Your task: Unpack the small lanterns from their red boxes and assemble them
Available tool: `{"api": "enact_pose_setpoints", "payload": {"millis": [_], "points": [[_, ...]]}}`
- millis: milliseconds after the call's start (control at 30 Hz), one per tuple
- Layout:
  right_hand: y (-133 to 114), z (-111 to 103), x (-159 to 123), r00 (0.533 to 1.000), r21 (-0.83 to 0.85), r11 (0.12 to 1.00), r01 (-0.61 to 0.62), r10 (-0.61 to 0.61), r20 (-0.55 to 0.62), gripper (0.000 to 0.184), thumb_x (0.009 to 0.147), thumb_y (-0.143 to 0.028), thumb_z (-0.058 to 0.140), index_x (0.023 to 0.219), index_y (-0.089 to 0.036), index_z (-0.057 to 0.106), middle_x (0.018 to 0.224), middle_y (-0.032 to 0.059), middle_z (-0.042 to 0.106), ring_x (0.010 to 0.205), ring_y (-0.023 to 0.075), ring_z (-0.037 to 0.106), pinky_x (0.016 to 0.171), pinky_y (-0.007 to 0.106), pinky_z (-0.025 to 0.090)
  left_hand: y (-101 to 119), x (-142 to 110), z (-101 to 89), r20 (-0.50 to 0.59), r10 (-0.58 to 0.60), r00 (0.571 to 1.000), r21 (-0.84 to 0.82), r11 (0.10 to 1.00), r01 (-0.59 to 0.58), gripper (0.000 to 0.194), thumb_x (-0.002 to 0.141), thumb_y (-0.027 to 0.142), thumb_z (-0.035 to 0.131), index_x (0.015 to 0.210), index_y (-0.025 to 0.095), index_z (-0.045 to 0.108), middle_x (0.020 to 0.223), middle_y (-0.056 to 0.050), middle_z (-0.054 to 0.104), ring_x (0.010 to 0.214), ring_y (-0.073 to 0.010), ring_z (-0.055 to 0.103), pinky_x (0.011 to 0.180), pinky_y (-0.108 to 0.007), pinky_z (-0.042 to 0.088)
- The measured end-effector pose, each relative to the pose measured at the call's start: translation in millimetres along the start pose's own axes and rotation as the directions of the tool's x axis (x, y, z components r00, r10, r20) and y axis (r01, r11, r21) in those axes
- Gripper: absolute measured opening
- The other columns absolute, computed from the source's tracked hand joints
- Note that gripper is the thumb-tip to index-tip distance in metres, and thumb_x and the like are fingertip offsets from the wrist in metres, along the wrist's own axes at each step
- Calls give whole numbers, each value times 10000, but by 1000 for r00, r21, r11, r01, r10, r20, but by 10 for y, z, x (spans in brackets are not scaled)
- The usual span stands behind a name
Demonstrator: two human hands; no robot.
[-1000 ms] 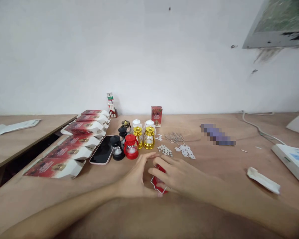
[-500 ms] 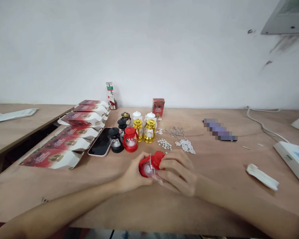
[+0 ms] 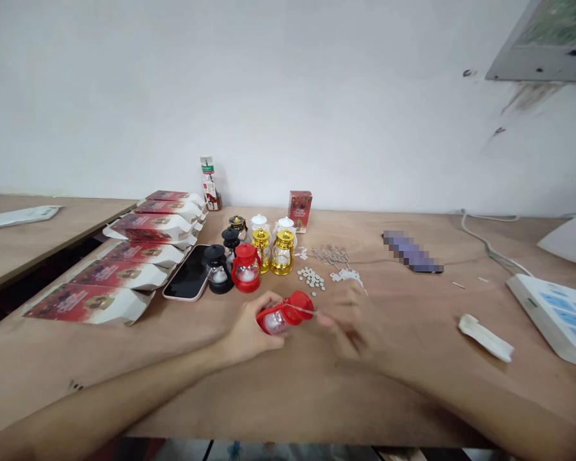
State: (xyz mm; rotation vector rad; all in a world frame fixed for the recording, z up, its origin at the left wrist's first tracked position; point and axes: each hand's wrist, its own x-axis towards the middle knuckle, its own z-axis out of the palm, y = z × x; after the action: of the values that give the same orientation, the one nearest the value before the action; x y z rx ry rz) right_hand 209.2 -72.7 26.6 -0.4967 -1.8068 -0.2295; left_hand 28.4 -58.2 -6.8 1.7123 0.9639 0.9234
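A small red lantern (image 3: 288,312) lies tilted in my left hand (image 3: 247,330), its red cap turned to the right. The fingers and thumb are wrapped round its clear body. A thin wire handle (image 3: 301,310) runs across the cap towards the right. My right hand (image 3: 352,323), smeared by motion, is just right of the cap, thumb and fingertips pinched at the end of the wire. Beyond my hands stand another red lantern (image 3: 246,269), black lanterns (image 3: 217,269), gold lanterns (image 3: 282,253) and white lanterns (image 3: 285,224).
Open printed cartons (image 3: 89,302) line the left side, beside a phone (image 3: 187,275). Small round parts (image 3: 311,278), bent wires (image 3: 331,255) and white pieces (image 3: 346,275) lie in piles. A red box (image 3: 300,210) stands behind; a white device (image 3: 557,314) is at right.
The red lantern has tipped so its cap points right. My right hand has moved off the lantern's body to the right of the cap, and the wire has swung over the cap.
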Motion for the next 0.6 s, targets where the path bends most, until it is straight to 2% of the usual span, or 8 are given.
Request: {"api": "enact_pose_setpoints", "payload": {"millis": [33,100,167,200,233,367,500,600], "points": [[16,-12,41,986,35,986,-162,161,35,224,905,-242,440,712,-205,550,566,-17,528,513,112,459,503,265,384,14,-11,-6,24,23,999,48,999,-24,314,514,151,658,805,156,542,727,33,576,670,-121,504,626,-212,383],[62,-1,83,871,113,870,-479,455,185,272,899,-328,462,669,-202,537,527,-37,484,464,97,443,450,238,363,39,-31,-14,65,53,996,124,990,-61,291,500,112,626,771,160,534,697,48,562,642,-106,476,604,-202,362],[114,49,58,736,193,720,-667,596,322,299,871,-407,502,661,-196,534,490,-55,441,424,82,413,406,212,333,51,-38,-16,94,45,995,114,992,-55,295,493,98,614,768,159,529,690,50,555,635,-102,463,598,-200,355],[134,81,24,704,227,671,-705,626,336,309,860,-432,512,665,-193,533,484,-61,425,415,75,395,396,203,317,50,-35,-14,103,29,994,74,997,-37,298,494,102,616,773,157,527,693,47,552,636,-102,463,596,-199,356],[147,113,-17,697,254,650,-716,646,311,319,855,-448,514,666,-192,529,482,-65,411,408,68,371,389,197,295,46,-28,-12,112,9,994,27,1000,-12,300,494,107,621,775,155,524,699,44,548,638,-103,464,593,-199,356],[143,193,-155,733,304,672,-675,658,174,346,859,-474,488,660,-191,511,495,-69,386,404,56,295,388,194,237,22,11,-7,135,-25,990,-81,996,36,306,472,104,636,745,154,507,694,50,520,626,-91,445,577,-189,345],[134,209,-169,705,371,607,-703,664,248,341,855,-476,494,669,-190,498,484,-77,348,404,56,270,382,189,213,19,20,-9,142,-25,990,-85,996,37,306,459,80,623,725,153,491,662,65,491,603,-76,413,563,-182,322],[133,223,-173,706,396,597,-698,669,235,329,849,-459,514,666,-187,499,486,-77,353,406,53,268,383,185,203,25,17,-10,139,-28,990,-90,995,41,302,460,75,615,722,150,484,655,67,485,595,-71,400,550,-177,309]]}}
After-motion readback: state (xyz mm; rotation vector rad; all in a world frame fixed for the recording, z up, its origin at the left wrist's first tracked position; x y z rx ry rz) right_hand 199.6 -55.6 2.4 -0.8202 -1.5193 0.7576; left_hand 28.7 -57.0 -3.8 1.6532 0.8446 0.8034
